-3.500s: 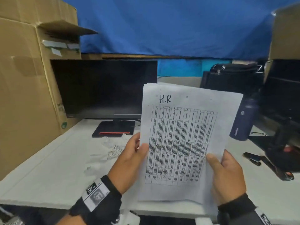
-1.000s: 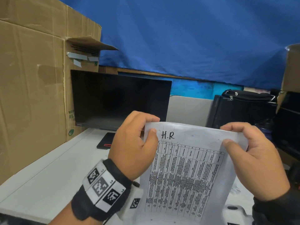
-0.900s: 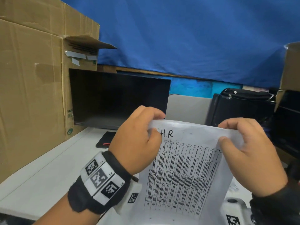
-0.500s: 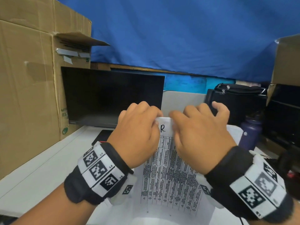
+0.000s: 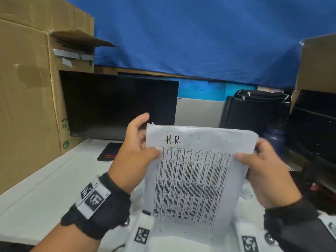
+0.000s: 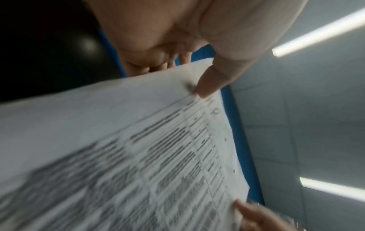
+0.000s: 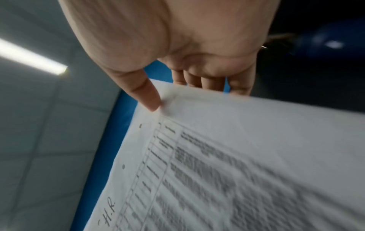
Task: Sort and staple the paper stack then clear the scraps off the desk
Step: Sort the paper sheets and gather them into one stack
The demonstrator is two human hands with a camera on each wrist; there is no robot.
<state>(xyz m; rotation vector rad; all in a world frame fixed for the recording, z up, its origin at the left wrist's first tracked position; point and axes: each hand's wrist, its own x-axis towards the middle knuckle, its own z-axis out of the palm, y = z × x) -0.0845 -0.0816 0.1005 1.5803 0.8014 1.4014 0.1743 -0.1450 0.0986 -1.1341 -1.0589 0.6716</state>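
A white paper stack (image 5: 196,175) stands upright in front of me, its top sheet printed with a table and handwritten "H.R.". My left hand (image 5: 135,157) grips its left edge, thumb on the front and fingers behind, which also shows in the left wrist view on the paper stack (image 6: 122,153). Opposite it, my right hand (image 5: 261,170) holds the right edge in the same way, with its thumb (image 7: 147,95) pressed on the sheet (image 7: 247,164). Crumpled white paper scraps (image 5: 247,190) lie on the desk behind the stack, mostly hidden.
A black monitor (image 5: 118,104) stands at the back of the white desk (image 5: 36,197), beside a large cardboard box (image 5: 27,97) on the left. A dark blue bottle (image 5: 274,140), a black bag (image 5: 258,110) and dark equipment crowd the right side.
My hands have moved from the stack's top edge down to its two sides; the right hand swung back from the middle to the right edge. The "H.R." heading is uncovered again.
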